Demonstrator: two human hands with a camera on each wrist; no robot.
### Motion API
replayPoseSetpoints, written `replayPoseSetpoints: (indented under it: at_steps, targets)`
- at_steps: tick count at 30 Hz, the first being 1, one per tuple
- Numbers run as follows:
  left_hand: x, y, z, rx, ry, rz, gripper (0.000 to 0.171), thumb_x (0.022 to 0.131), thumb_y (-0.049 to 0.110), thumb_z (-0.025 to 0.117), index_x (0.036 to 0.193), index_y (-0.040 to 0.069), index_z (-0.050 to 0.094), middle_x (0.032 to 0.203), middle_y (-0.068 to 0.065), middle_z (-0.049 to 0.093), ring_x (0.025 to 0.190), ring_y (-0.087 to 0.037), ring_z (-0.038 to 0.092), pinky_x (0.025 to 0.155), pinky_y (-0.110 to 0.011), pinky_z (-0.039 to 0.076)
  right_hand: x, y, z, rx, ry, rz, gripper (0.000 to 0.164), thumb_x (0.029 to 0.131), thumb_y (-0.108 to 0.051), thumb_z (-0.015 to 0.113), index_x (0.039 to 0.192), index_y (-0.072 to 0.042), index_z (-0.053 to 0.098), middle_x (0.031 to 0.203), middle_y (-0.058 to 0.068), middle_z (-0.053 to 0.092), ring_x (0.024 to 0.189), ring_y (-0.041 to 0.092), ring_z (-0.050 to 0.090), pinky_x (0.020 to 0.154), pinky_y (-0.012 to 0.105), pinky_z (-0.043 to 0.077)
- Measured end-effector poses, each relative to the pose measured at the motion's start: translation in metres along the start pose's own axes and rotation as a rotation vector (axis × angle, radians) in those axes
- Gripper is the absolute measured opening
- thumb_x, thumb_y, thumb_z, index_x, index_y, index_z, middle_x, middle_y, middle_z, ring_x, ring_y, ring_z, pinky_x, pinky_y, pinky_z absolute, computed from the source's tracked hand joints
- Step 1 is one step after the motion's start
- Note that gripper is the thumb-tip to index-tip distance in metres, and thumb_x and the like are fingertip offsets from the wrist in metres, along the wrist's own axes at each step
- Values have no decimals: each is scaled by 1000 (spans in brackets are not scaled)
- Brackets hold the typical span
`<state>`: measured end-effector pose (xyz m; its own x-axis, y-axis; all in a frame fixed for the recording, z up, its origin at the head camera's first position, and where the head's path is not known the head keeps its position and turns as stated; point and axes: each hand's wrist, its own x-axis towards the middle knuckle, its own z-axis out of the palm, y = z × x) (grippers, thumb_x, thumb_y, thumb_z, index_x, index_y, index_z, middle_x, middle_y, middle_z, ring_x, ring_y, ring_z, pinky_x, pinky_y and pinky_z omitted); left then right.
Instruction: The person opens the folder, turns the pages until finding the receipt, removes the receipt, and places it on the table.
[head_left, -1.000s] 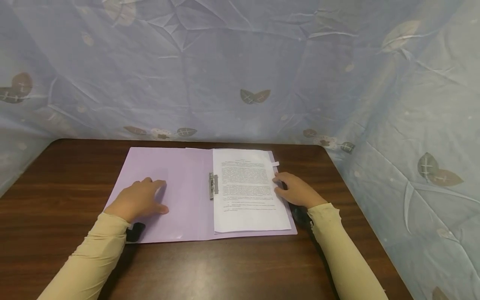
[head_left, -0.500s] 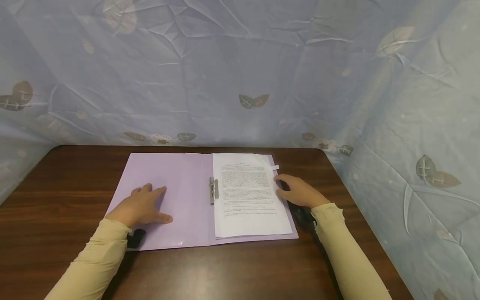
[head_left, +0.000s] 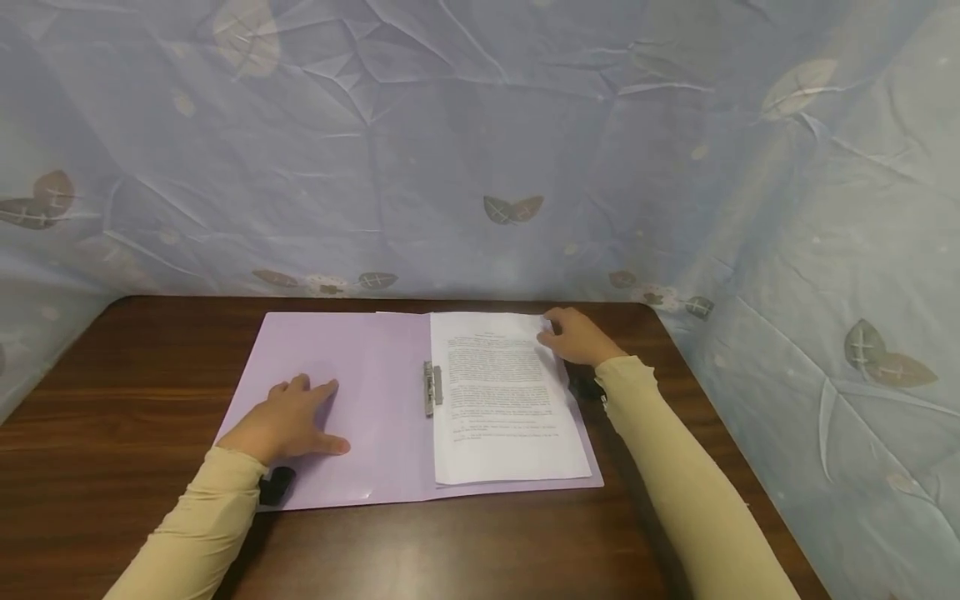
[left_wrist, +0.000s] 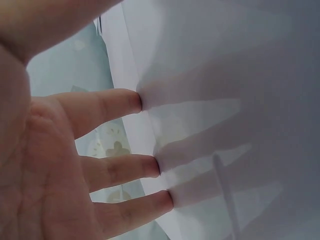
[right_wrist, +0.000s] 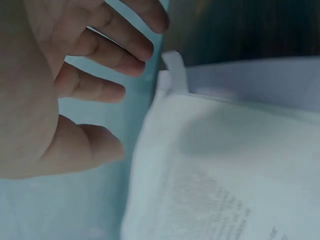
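Note:
A lilac folder (head_left: 375,450) lies spread flat on the wooden table. On its right half is a stack of printed paper (head_left: 498,454), beside a metal clip (head_left: 429,387) near the fold. My left hand (head_left: 288,421) rests spread on the bare left cover; the left wrist view shows straight fingertips (left_wrist: 162,202) touching the plastic. My right hand (head_left: 581,335) is at the paper's upper right corner, thumb and fingers apart with nothing between them. Close to them in the right wrist view, a small white tab (right_wrist: 175,72) sticks out past the paper's edge.
The brown wooden table (head_left: 420,550) extends around the folder on all sides. A pale blue leaf-patterned cloth (head_left: 450,167) hangs behind the table and along its right side. Dark wrist devices, such as the one at the left wrist (head_left: 277,485), sit under the sleeves.
My right hand has moved away from me along the paper's right edge, from near its middle to the upper corner. My left hand stays on the cover, its fingers spread slightly wider.

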<state>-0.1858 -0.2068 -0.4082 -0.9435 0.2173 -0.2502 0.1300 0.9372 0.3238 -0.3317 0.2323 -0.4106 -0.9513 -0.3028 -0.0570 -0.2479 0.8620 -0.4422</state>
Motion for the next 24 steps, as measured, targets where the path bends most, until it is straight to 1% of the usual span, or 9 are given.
replayPoseSetpoints:
  at_steps: [4,9,12,16,20,24]
  targets:
    - [-1,1,2,-7,6,0,107,74,55,88,152,-4,44,149,-47,31,136,-70,28,101,-79,36,14,3,11,-53,-18,2,52,105,-25,54,148,5,50,144,27,56,137,42,49,116,55,37]
    - [-1,-1,3,0,11,2,108,73,56,88,152,-4,45,148,-46,34,135,-69,31,100,-78,38,25,10,25,-116,-28,65,56,103,-33,53,146,3,51,137,26,55,127,40,49,109,58,41]
    - [0,-1,2,6,3,-4,110,72,57,88,153,-3,44,149,-46,33,136,-70,29,100,-79,37,26,9,29,-139,-26,106,61,101,-38,56,147,3,51,136,26,51,125,40,47,106,59,43]
    - [2,-1,3,-1,-5,-9,111,72,57,88,153,-3,43,150,-47,30,136,-71,27,100,-81,35,26,4,32,-173,-23,130,66,99,-38,60,150,3,50,139,28,48,128,42,45,107,60,43]
    - [2,-3,4,-4,-8,-9,111,73,57,88,154,-3,42,151,-47,29,136,-72,26,100,-81,35,26,2,33,-203,-22,129,65,99,-38,62,149,2,52,139,28,48,126,41,45,105,58,45]
    - [2,-2,4,-5,-10,-10,111,74,57,87,154,-3,41,151,-47,27,136,-72,25,101,-81,34,24,-1,32,-215,6,126,60,99,-38,64,146,-1,57,138,27,53,124,43,47,105,59,42]
